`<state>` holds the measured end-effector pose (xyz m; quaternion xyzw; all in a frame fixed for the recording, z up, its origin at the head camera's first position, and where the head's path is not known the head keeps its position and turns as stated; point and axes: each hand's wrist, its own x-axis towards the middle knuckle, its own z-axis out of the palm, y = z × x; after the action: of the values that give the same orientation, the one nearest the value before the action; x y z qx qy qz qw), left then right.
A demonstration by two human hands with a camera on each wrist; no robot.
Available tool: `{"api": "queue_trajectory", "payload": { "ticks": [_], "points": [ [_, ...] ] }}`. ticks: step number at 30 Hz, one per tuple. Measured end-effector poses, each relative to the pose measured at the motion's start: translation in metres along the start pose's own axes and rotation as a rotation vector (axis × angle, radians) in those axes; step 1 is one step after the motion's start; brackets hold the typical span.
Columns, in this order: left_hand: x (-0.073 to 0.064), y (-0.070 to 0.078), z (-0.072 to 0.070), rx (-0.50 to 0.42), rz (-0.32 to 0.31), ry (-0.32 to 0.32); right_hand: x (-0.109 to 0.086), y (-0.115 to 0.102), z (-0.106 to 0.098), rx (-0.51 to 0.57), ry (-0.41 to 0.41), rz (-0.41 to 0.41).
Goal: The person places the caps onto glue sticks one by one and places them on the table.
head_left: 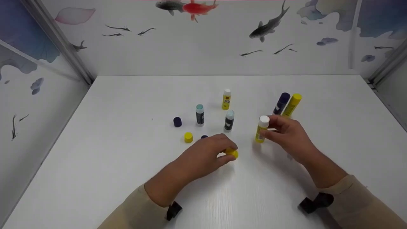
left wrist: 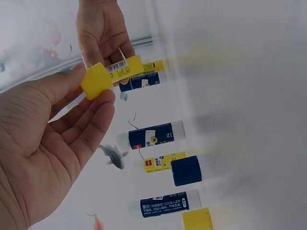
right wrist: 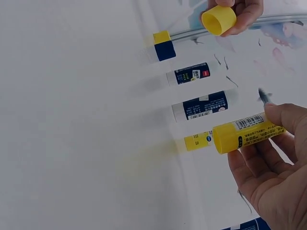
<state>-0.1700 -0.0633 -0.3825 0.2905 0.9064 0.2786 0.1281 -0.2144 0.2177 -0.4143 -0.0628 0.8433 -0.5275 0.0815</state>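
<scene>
In the head view my left hand (head_left: pixel 206 156) pinches a yellow glue stick cap (head_left: pixel 234 153) between thumb and fingers, close above the table. The cap's open end faces the right wrist camera, and its hollow inside (right wrist: pixel 212 23) shows there. To the right, my right hand (head_left: pixel 292 138) holds an uncapped yellow glue stick (head_left: pixel 261 130) upright, white end on top. Fingers and thumb wrap its labelled yellow body (right wrist: pixel 247 132) in the right wrist view. Cap and glue stick are apart, a short gap between them.
Beyond the hands stand two uncapped navy glue sticks (head_left: pixel 200 117) and an uncapped yellow one (head_left: pixel 226 101). Capped navy (head_left: pixel 281 103) and yellow (head_left: pixel 292 105) sticks stand behind my right hand. A navy cap (head_left: pixel 177 121), yellow cap (head_left: pixel 188 137) and partly hidden navy cap (head_left: pixel 204 136) sit left.
</scene>
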Motion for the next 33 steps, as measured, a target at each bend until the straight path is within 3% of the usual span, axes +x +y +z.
{"api": "queue_trajectory", "payload": {
  "ticks": [12,20,33],
  "points": [
    [-0.005,-0.003,-0.007,-0.032,0.024,0.102,-0.006,-0.006,0.002,0.011,-0.045,-0.017],
    [-0.007,-0.007,-0.011,-0.045,0.114,0.206,-0.011,-0.009,0.001,0.034,-0.09,-0.062],
    [-0.009,-0.01,-0.007,-0.074,0.163,0.272,-0.019,-0.013,0.004,-0.023,-0.113,-0.14]
  ]
}}
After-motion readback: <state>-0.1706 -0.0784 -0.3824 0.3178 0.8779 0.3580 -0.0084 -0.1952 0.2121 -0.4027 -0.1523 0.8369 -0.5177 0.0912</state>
